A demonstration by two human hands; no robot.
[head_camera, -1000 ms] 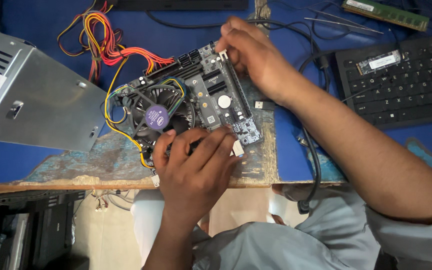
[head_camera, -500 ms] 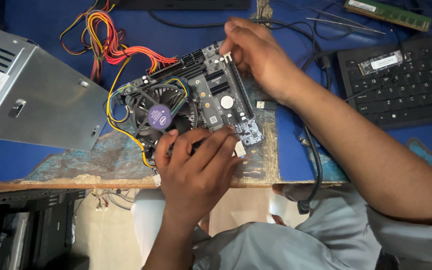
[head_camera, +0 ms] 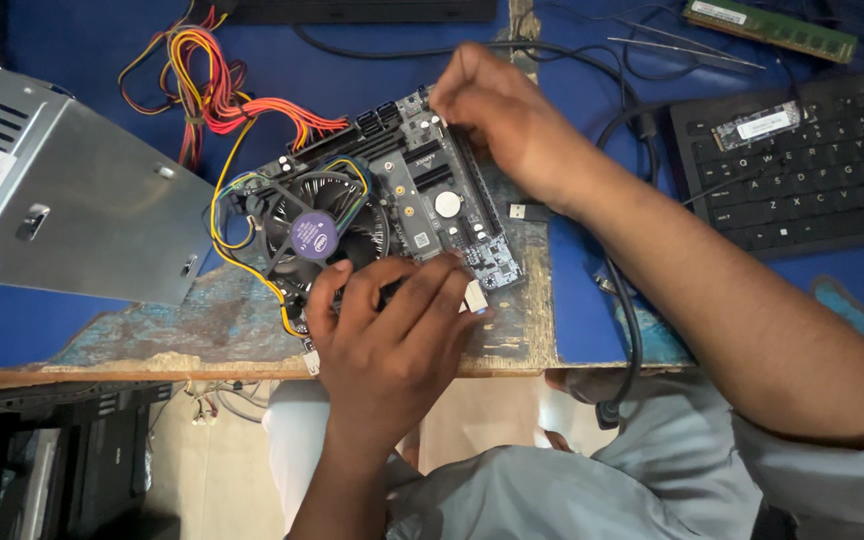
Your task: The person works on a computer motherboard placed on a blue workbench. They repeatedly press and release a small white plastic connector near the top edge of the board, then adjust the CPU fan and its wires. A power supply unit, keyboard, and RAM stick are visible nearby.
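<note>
Left hand [head_camera: 392, 330] pressing down on the near edge of the board [head_camera: 422, 200], fingers spread flat and closed around nothing; bracing, apparently, so the board is not sliding on the counter [head_camera: 102, 330]. Fingertips lying just beside the fan [head_camera: 315, 235], touching its near rim or very close to it; cannot tell which.

Right hand [head_camera: 507, 125] working at the far right edge of the board, fingers curled tight into a pinch, knuckles up. Whatever is pinched is hidden under the fingers; cannot tell whether anything is held. Wrist reaching in from the right, forearm crossing over a black cable [head_camera: 632, 300].

Board lying flat and tilted diagonally on the worn, paint-stripped patch of the counter, near its front edge, within reach of both hands. Fan sitting on the board's left half, with yellow and black leads looping round it.

Wire bundle [head_camera: 222, 95], red, yellow and orange, trailing off behind the board toward the metal box [head_camera: 82, 190] lying at left, likely pushed aside for working room. Keyboard [head_camera: 802, 170] sitting well apart at right, a small card [head_camera: 767, 122] resting on its keys. Green memory stick [head_camera: 770, 28] and tweezers [head_camera: 687, 52] parked at the far edge, out of the way.
</note>
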